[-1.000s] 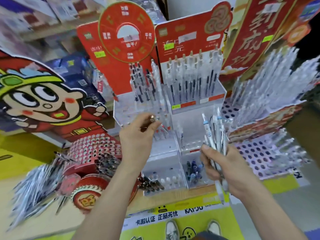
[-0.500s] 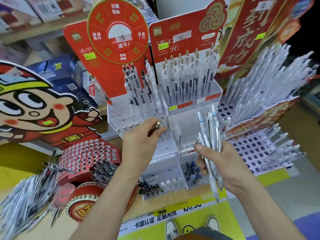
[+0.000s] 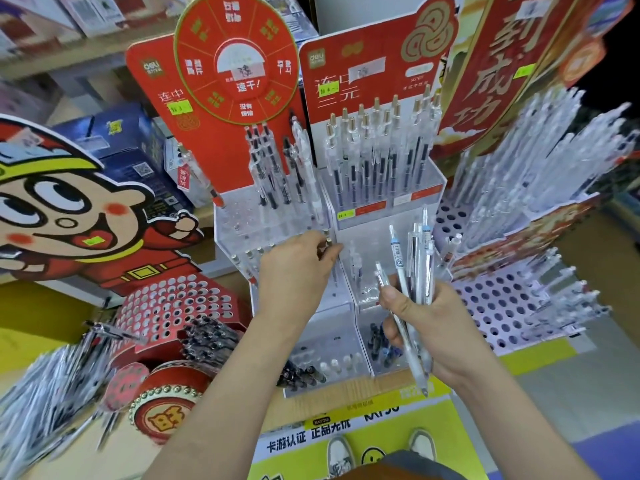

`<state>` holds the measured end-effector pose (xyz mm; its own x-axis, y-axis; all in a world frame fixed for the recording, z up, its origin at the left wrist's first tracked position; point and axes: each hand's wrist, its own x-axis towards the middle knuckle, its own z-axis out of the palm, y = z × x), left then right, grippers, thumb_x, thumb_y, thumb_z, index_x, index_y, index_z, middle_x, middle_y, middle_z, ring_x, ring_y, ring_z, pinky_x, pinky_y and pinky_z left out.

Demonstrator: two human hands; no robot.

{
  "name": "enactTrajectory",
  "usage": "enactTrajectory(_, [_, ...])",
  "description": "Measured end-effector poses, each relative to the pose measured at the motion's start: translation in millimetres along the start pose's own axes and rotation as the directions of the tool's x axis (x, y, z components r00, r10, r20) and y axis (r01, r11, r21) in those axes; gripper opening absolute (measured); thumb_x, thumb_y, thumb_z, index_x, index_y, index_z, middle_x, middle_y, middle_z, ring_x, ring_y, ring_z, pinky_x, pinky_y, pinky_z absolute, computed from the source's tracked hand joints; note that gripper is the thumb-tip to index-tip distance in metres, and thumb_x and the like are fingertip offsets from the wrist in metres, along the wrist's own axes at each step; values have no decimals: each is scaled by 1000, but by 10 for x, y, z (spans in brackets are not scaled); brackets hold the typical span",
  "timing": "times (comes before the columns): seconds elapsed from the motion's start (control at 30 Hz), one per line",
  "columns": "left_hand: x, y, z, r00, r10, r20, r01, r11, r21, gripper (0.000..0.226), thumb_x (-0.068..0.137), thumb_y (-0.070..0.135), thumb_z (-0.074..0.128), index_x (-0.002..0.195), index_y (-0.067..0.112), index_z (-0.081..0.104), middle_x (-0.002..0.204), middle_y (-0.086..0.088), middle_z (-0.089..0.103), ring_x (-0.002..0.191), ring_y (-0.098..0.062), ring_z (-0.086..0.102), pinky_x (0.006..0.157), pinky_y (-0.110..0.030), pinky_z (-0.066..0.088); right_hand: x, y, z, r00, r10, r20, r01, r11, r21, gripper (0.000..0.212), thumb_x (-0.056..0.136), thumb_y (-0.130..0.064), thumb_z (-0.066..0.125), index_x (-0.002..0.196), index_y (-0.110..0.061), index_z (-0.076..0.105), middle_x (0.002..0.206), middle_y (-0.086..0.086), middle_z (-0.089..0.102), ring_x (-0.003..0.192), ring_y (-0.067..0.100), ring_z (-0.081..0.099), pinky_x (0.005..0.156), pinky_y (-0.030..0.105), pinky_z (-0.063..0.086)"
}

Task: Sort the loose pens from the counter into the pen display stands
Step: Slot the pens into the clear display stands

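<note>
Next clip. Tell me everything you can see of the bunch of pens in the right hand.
The bunch of pens is a handful of slim, clear plastic-looking barrels, roughly upright and slightly fanned. A blue-banded pen on its left side carries a white label. The right hand grips them around the middle; tops rise above the fist, lower ends stick out below. They are held in front of the clear display stand, touching only the hand as far as shows.
</note>
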<state>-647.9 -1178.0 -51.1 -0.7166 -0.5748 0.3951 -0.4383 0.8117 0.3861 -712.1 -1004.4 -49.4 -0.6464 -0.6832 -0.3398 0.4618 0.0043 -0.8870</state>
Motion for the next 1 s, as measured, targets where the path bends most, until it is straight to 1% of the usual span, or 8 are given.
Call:
enactTrajectory(0.23, [34,29,-117,983,-112,143,121,991,-50,26,88,36,65,90,10,71,78,-8,71,76,-28,64,70,-39,50,-31,-5,71,997,-1,75,-6,996,94,19,79,-21,65,90,-7,58,69,12,65,52,20,59,46,28,47])
enactTrajectory(0.37, [75,81,-130,977,-101,187,89,993,73,37,92,44,57,83,10,69,71,-8,68,70,-29,62,66,-39,49,-60,-21,108,990,54,128,-80,974,212,23,84,-22,58,96,-3,60,69,10,66,50,17,58,43,24,46])
enactTrajectory(0.5, [58,69,-124,965,-158,208,144,986,81,47,91,50,55,65,12,60,54,-3,56,56,-24,53,52,-33,35,-72,-25,145,985,79,152,-120,952,283,25,83,-25,60,93,-2,62,73,9,64,53,16,56,42,22,44])
enactTrajectory(0.63, [19,73,-236,949,-144,280,152,988,-6,50,90,51,57,66,9,65,58,-7,63,56,-22,57,56,-34,47,-79,-12,164,988,65,137,-96,967,236,22,83,-24,60,91,-3,62,72,12,65,54,19,59,43,24,46])
enactTrajectory(0.7, [-38,132,-385,932,-163,324,284,883,-373,34,93,38,59,75,11,70,64,-4,67,58,-19,61,59,-34,53,-92,-18,169,988,59,142,-92,968,233,21,83,-23,60,90,-4,62,69,13,65,52,20,59,42,24,46])
enactTrajectory(0.77, [-106,225,-565,865,-104,490,440,625,-644,16,94,21,58,94,13,73,75,-2,71,68,-14,64,64,-31,56,-107,-26,183,987,58,151,-93,967,237,22,82,-24,60,90,-4,63,68,13,65,50,20,60,41,24,45])
enactTrajectory(0.87, [-183,258,-650,818,15,575,491,503,-712,18,89,9,63,103,15,72,82,1,72,78,-13,66,73,-28,56,-114,-41,234,983,62,175,-103,966,237,23,82,-26,60,89,-6,68,68,12,65,50,20,60,41,23,46])
enactTrajectory(1.0, [-205,223,-633,852,-123,509,513,394,-763,12,82,7,69,92,13,72,83,-3,73,79,-14,69,69,-26,55,-104,-54,265,979,78,186,-112,977,179,22,83,-28,61,92,-9,68,72,15,67,53,24,62,43,25,47])
